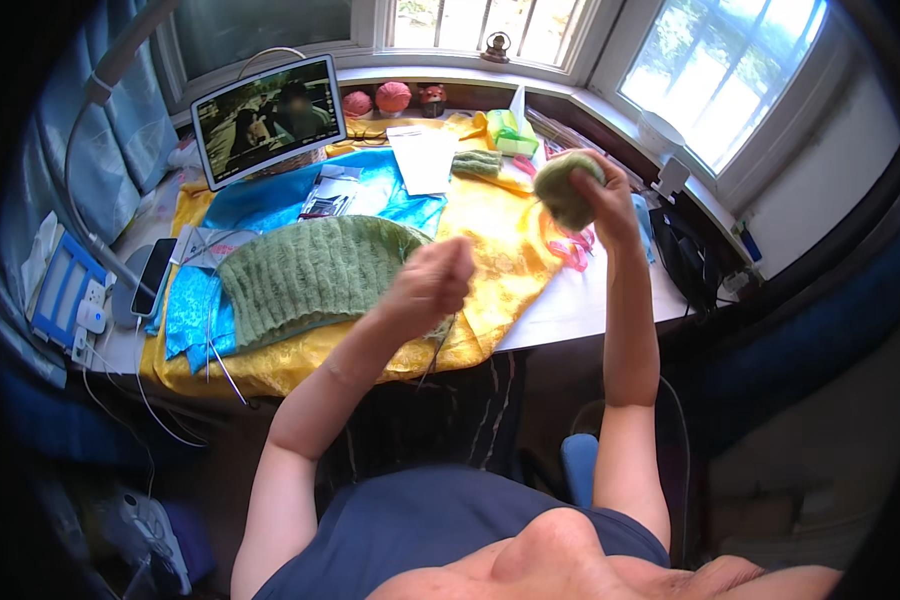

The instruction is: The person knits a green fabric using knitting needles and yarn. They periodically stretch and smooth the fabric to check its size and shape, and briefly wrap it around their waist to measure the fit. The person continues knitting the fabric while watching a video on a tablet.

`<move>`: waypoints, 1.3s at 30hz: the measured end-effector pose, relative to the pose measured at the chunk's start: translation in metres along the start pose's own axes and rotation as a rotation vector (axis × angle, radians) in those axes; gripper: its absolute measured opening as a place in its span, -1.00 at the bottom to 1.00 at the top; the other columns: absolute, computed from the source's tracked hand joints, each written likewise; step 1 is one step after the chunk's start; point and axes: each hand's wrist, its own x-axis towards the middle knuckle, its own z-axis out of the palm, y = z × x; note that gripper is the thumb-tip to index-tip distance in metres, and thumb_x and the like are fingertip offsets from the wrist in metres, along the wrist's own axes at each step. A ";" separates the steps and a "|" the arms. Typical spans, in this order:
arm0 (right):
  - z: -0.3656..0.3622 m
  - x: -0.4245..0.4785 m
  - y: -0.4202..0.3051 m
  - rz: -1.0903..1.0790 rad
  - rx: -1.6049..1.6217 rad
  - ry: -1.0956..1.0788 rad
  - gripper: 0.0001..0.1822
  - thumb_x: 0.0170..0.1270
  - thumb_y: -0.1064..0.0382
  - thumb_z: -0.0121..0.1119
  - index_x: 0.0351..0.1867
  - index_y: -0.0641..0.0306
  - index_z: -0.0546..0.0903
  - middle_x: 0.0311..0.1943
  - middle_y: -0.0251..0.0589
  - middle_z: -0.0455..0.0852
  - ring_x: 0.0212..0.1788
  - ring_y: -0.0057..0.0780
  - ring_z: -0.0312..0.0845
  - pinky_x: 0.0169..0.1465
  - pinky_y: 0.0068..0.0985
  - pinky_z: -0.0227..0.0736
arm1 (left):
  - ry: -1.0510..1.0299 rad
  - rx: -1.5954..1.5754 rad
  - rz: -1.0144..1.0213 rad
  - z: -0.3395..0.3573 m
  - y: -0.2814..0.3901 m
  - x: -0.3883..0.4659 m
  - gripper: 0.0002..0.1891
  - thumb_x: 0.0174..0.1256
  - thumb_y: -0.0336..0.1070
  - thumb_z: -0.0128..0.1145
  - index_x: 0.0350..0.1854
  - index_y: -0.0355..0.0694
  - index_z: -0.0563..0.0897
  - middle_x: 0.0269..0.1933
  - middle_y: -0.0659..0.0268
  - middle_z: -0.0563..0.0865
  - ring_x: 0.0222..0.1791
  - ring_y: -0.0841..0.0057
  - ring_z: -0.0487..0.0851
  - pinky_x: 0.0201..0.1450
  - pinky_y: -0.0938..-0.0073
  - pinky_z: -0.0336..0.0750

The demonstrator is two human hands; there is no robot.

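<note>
My right hand is raised over the right part of the table, closed around a ball of green yarn. My left hand is curled into a fist at the right end of a green ribbed knitted piece; whether yarn or fabric is inside the fist cannot be seen. The knitting lies on yellow patterned cloth and blue cloth. Thin knitting needles stick out past the table's front edge below its left end. A small rolled green knitted piece lies farther back.
A tablet stands at the back left, near a lamp arm and a phone. White paper, a tissue pack, pink yarn balls and pink ribbon lie about. A black bag is at the right.
</note>
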 end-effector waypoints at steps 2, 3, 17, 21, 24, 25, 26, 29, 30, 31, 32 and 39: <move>-0.050 0.006 0.019 0.006 0.027 0.190 -0.68 0.17 0.18 0.33 -0.09 0.27 0.62 -0.24 -0.27 0.71 -0.25 -0.58 0.64 -0.12 -0.58 0.55 | -0.054 -0.247 0.167 -0.033 0.019 -0.022 -0.58 0.52 -0.01 -0.29 -0.57 -0.04 0.35 -0.72 0.56 0.17 -0.81 0.81 0.05 -0.83 0.75 0.00; -0.080 0.005 0.024 0.029 0.040 0.254 -0.67 0.18 0.16 0.32 -0.09 0.28 0.62 -0.23 -0.28 0.71 -0.24 -0.56 0.64 -0.09 -0.58 0.54 | -0.063 -0.307 0.304 -0.051 0.029 -0.035 -0.59 0.52 -0.03 -0.29 -0.56 -0.06 0.35 -0.72 0.55 0.17 -0.80 0.80 0.03 -0.84 0.74 -0.03; -0.204 -0.004 0.055 0.035 0.250 0.549 -0.60 0.32 0.05 0.13 0.02 0.31 0.52 -0.11 -0.19 0.67 -0.11 -0.42 0.65 -0.09 -0.46 0.61 | 0.106 -0.056 0.413 -0.063 0.100 -0.091 -0.63 0.49 0.05 -0.24 -0.30 -0.13 0.46 -0.65 0.54 0.18 -0.72 0.76 0.05 -0.66 0.68 0.02; -0.050 0.016 0.047 0.214 0.200 0.230 -0.56 0.36 -0.02 0.06 0.02 0.32 0.50 -0.12 -0.16 0.67 -0.13 -0.45 0.65 -0.01 -0.46 0.57 | 0.051 -0.001 0.100 0.003 0.079 -0.037 -0.07 0.18 0.58 -0.48 0.35 -0.13 0.24 0.14 0.09 0.47 -0.04 0.36 0.55 -0.06 0.34 0.51; 0.040 0.014 0.025 0.093 0.111 0.009 -0.65 0.34 0.09 0.12 0.02 0.26 0.54 -0.13 -0.25 0.67 -0.10 -0.58 0.59 0.01 -0.55 0.48 | -0.041 -0.032 0.038 0.021 0.065 -0.018 0.07 0.02 0.70 -0.54 0.48 -0.02 -0.04 0.47 0.10 -0.06 0.40 0.10 0.08 0.36 -0.07 0.02; 0.060 0.014 0.017 0.013 0.057 -0.057 -0.67 0.36 0.12 0.11 0.04 0.25 0.54 -0.14 -0.29 0.67 -0.09 -0.59 0.57 0.02 -0.60 0.44 | -0.051 -0.071 0.029 0.025 0.061 -0.015 0.09 0.00 0.71 -0.55 0.49 0.01 -0.08 0.48 0.13 -0.13 0.43 0.10 0.00 0.38 -0.11 -0.08; 0.076 0.012 0.012 -0.030 0.009 -0.091 -0.68 0.35 0.16 0.10 0.04 0.29 0.53 -0.11 -0.27 0.63 -0.07 -0.58 0.54 0.03 -0.57 0.42 | -0.071 -0.122 0.015 0.027 0.054 -0.008 0.10 -0.03 0.73 -0.56 0.50 0.03 -0.13 0.50 0.17 -0.19 0.45 0.09 -0.08 0.39 -0.16 -0.18; 0.109 0.003 0.002 -0.274 -0.478 -0.172 -0.53 0.20 0.06 0.23 0.01 0.36 0.52 -0.10 -0.07 0.52 -0.05 -0.27 0.52 0.02 -0.38 0.40 | 0.012 -0.166 0.071 0.031 0.045 -0.006 -0.03 0.10 0.65 -0.51 0.50 0.14 -0.14 0.42 0.30 0.18 0.34 0.31 0.25 0.37 -0.04 0.07; 0.113 -0.002 -0.002 -0.239 -0.520 -0.191 -0.48 0.13 0.00 0.28 -0.02 0.37 0.52 -0.11 -0.04 0.51 -0.05 -0.21 0.52 0.01 -0.36 0.40 | -0.008 -0.150 0.078 0.032 0.042 -0.004 -0.02 0.10 0.65 -0.50 0.49 0.14 -0.21 0.44 0.31 0.12 0.38 0.33 0.18 0.38 -0.06 0.00; 0.116 -0.007 -0.004 -0.205 -0.560 -0.212 -0.42 0.06 -0.06 0.32 -0.05 0.38 0.53 -0.13 -0.01 0.51 -0.05 -0.14 0.51 0.00 -0.33 0.39 | -0.025 -0.132 0.086 0.033 0.039 -0.003 -0.01 0.09 0.65 -0.50 0.49 0.14 -0.28 0.46 0.32 0.05 0.42 0.36 0.10 0.38 -0.09 -0.08; 0.121 -0.009 -0.001 -0.258 -0.589 -0.158 -0.40 -0.06 -0.06 0.41 -0.12 0.38 0.55 -0.20 -0.03 0.53 -0.13 -0.19 0.54 -0.07 -0.35 0.42 | -0.041 -0.114 0.094 0.034 0.036 -0.001 0.01 0.09 0.65 -0.49 0.48 0.14 -0.36 0.48 0.33 -0.01 0.46 0.38 0.03 0.39 -0.12 -0.15; 0.110 -0.009 0.014 0.191 -0.017 -0.231 -0.67 0.07 0.15 0.42 -0.23 0.30 0.63 -0.40 -0.36 0.65 -0.39 -0.67 0.53 -0.31 -0.62 0.44 | 0.021 0.000 0.060 0.030 0.027 0.007 -0.06 0.19 0.53 -0.35 0.49 0.16 -0.33 0.42 0.35 0.16 0.36 0.42 0.20 0.31 0.11 0.07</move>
